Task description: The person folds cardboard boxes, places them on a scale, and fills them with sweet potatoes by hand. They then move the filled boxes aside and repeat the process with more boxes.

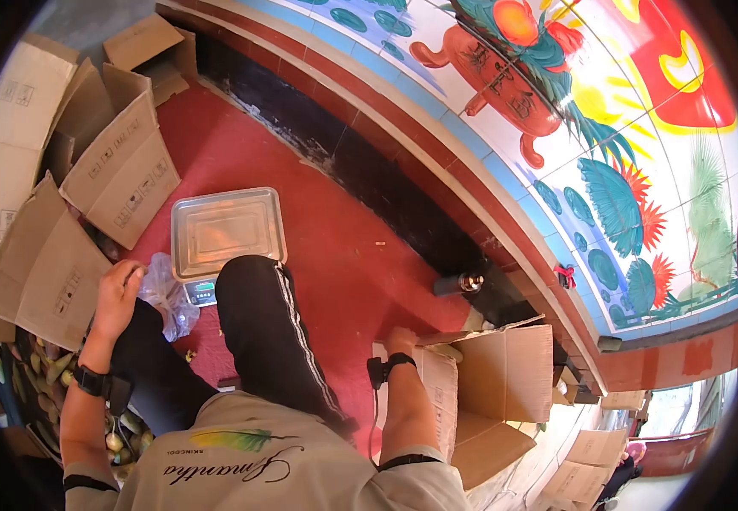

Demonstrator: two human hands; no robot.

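My left hand (119, 294) is raised beside a cardboard box flap (54, 264), near a clear plastic bag (169, 294). Its fingers are curled together; what they hold, if anything, I cannot make out. My right hand (401, 341) is at the near edge of an open cardboard box (505, 366), its fingers too dark and small to read. In front of my knees, a shallow metal tray (228, 234) rests on a digital scale (204, 293) with a lit display. Under my left arm lie many brownish-green, elongated pieces of produce (50, 366).
More open cardboard boxes (122, 162) crowd the left side. A dark bottle (458, 284) lies on the red floor (343, 255) by the step. A painted tile wall (556, 128) rises beyond. Another person (629, 464) is partly visible at the lower right.
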